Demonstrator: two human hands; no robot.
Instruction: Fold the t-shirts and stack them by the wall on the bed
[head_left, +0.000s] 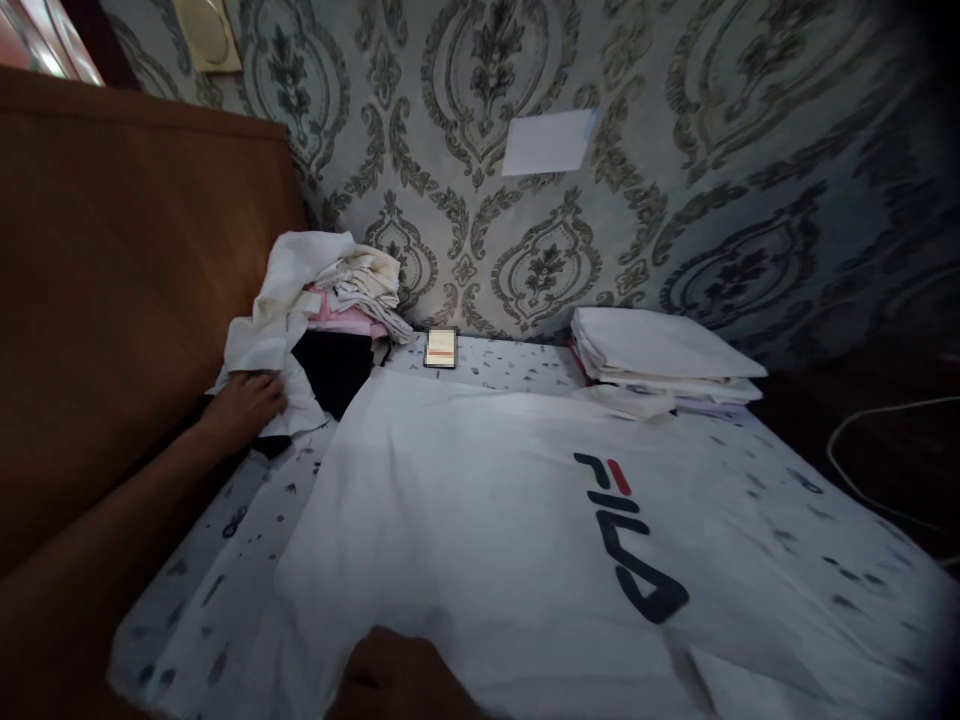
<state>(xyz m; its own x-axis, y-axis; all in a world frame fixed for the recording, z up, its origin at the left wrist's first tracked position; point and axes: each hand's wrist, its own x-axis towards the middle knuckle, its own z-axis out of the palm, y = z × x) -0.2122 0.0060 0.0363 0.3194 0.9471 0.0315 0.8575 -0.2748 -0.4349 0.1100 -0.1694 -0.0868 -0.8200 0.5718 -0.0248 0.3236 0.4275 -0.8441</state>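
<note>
A white T-shirt (450, 500) with a dark and red FILA print lies spread over the bed or table surface, its lettering running sideways. My left hand (246, 408) reaches to the far left and rests, fingers stretched, on a crumpled white cloth (270, 340) that hangs down from a heap of clothes. At the bottom edge of the view, my right hand (401, 680) is on the near part of the T-shirt. Its fingers are curled and seem to grip the fabric; their tips are hidden under the knuckles.
Beside the heap sit black cloth (337, 368) and pink cloth (341, 312). A small framed device (441, 348) lies near the wall. Folded white clothes (660, 345) are stacked at the right back. A wooden panel (142, 260) bounds the left; a cable (847, 480) curves at right.
</note>
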